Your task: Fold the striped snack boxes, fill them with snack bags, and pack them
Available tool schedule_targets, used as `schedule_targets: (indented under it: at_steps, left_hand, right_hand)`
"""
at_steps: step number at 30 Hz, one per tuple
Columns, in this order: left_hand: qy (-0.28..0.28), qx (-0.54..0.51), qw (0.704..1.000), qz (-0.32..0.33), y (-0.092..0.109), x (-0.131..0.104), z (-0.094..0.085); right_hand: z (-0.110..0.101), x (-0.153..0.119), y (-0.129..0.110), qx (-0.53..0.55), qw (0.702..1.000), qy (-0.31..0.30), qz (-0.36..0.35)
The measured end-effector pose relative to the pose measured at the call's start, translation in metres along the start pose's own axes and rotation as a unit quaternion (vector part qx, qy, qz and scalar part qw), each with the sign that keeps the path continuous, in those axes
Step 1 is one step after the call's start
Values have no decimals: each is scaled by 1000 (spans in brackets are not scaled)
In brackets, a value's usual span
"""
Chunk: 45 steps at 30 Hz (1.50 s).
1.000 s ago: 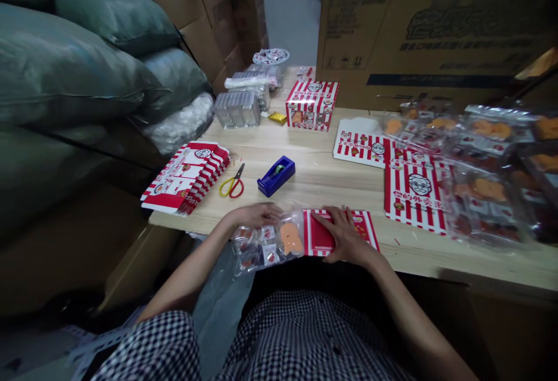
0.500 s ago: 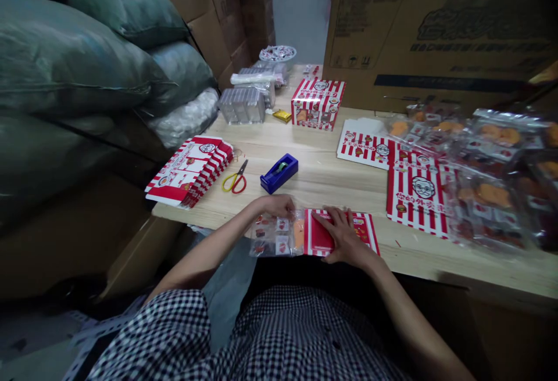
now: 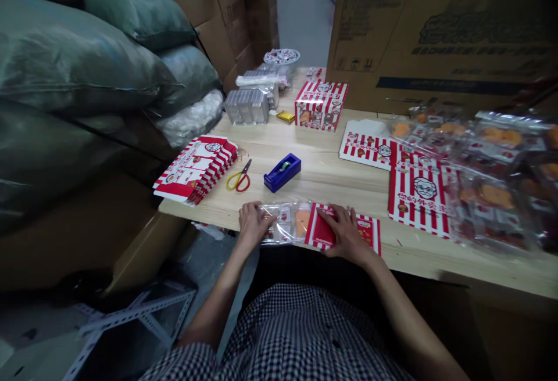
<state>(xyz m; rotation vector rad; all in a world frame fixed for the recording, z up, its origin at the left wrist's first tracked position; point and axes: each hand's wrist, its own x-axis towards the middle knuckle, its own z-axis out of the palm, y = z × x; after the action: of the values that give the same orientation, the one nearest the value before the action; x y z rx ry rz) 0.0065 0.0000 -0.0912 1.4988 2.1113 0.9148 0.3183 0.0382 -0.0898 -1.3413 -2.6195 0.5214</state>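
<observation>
Packet (image 3: pixel 284 225) beside carton (image 3: pixel 319 233)
Carton is seemingly steadied by right hand (image 3: pixel 346 233), fingers spread; packet end touched by left hand (image 3: pixel 253 224), pinch unclear.

Big green sacks (image 3: pixel 82 50) are piled in the upper left of the frame. A large cardboard box (image 3: pixel 392 27) stands upper right. Scissors (image 3: pixel 241 174) lie left of centre.

Head view | I see my left hand (image 3: pixel 253 225) on the left end of a clear packet (image 3: pixel 285 231) | my right splayed over a red card (image 3: pixel 318 234) at its right end | beyond: blue tape dispenser (image 3: pixel 282 173), scissors (image 3: pixel 239 181) beside it, striped box (image 3: pixel 321 107) farther back.
</observation>
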Motion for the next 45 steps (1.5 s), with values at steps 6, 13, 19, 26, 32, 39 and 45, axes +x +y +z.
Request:
schedule_targets:
  at_steps: [6, 13, 19, 26, 32, 39, 45]
  left_hand:
    - [-108, -142, 984, 24, 16, 26, 11]
    - [-240, -214, 946, 36, 33, 49, 23]
    - [-218, -283, 933, 36, 59, 23, 57]
    - [-92, -290, 953, 3, 62, -8, 16]
    - [38, -167, 973, 155, 110, -26, -24]
    - [12, -107, 964, 245, 136, -37, -20]
    - [-44, -90, 948, 302, 150, -28, -26]
  right_hand:
    - [-5, 1, -2, -3, 1000, -23, 2]
    - [-1, 5, -2, 23, 998, -44, -36]
    - [1, 5, -10, 22, 999, -21, -11]
    - [-16, 3, -21, 56, 996, 58, 30]
    - [-25, 3, -51, 77, 980, 184, 13]
    - [-22, 3, -73, 96, 942, 321, 24]
    - [-16, 10, -83, 163, 889, 421, 83]
